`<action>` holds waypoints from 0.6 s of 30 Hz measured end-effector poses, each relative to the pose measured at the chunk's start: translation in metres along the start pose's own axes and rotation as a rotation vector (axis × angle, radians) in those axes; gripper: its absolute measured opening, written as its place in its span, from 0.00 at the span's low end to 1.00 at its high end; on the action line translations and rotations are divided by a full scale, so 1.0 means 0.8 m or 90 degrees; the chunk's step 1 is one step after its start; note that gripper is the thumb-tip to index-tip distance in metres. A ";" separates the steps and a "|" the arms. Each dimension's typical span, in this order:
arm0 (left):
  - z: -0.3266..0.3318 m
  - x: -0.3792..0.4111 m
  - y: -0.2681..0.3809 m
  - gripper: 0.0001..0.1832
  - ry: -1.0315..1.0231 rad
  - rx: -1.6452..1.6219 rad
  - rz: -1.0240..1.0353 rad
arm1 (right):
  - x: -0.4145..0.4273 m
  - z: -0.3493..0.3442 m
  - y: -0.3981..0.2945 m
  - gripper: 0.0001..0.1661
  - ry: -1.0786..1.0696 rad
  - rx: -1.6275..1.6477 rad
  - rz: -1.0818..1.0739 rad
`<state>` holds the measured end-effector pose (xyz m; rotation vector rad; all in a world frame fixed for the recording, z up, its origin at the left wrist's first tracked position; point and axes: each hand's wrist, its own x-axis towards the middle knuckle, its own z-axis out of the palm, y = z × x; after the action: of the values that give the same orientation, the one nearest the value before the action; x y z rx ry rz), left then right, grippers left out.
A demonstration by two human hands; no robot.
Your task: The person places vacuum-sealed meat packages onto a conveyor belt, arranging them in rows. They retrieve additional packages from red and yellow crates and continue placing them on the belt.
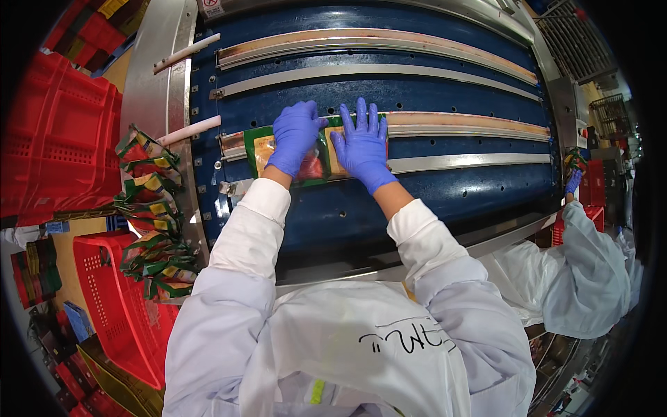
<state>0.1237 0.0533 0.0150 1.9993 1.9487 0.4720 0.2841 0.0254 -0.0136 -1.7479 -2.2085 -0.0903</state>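
Observation:
Two printed green pouches lie side by side on the dark blue belt (pixel 417 195) of a machine, across a sealing bar (pixel 458 122). My left hand (pixel 297 135), in a blue-violet glove, rests on the left pouch (pixel 263 148) with its fingers curled. Whether those fingers pinch the pouch is hidden. A clear window in that pouch shows reddish contents. My right hand (pixel 361 143), gloved alike, lies flat with fingers spread over the right pouch (pixel 336 159) and covers much of it.
Several filled pouches (pixel 153 208) stand in a row along the machine's left edge. Red plastic crates (pixel 112 297) are at the left. Pale rods (pixel 190 130) jut beside the belt. At the right, a co-worker's gloved hand (pixel 574 180) is by another pouch (pixel 576 158).

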 end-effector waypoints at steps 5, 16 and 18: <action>0.004 -0.008 -0.009 0.15 0.069 -0.007 0.021 | 0.004 -0.016 0.035 0.40 -0.123 -0.098 0.119; -0.245 -0.021 -0.153 0.27 0.244 0.384 -0.385 | 0.003 -0.042 0.108 0.42 -0.110 -0.092 0.177; -0.267 -0.040 -0.176 0.27 0.181 0.484 -0.464 | 0.004 -0.041 0.092 0.42 -0.086 -0.064 0.164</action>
<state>-0.0975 0.0235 0.1446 1.3772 3.1582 -0.2240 0.3608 0.0388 0.0072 -2.1361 -2.0777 -0.0252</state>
